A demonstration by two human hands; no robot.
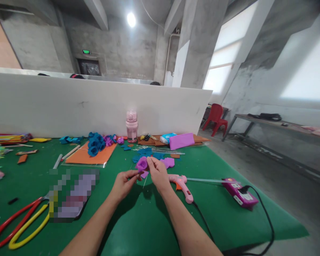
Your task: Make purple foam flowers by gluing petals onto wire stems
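A purple rolled flower (142, 164), made of soft sheet material, is held above the green table between my two hands. My left hand (125, 183) is closed in a pinch at the flower's lower end. At the flower's upper right edge, the fingers of my right hand (157, 172) press together on a petal. Purple cut pieces (168, 163) lie just behind my right hand, and blue cut pieces (146, 153) are scattered beyond the flower. To the right of my right hand rests a pink glue gun (181, 183) with a clear glue stick (206, 180) in its back.
Red-and-yellow-handled scissors (29, 222) and a blurred-out flat object (74, 199) lie at left. Blue flowers (95, 144) sit on an orange sheet (90, 156). A pink bottle (131, 126) stands by the white partition (101, 106). The glue gun's cord and a purple power strip (240, 193) are at right.
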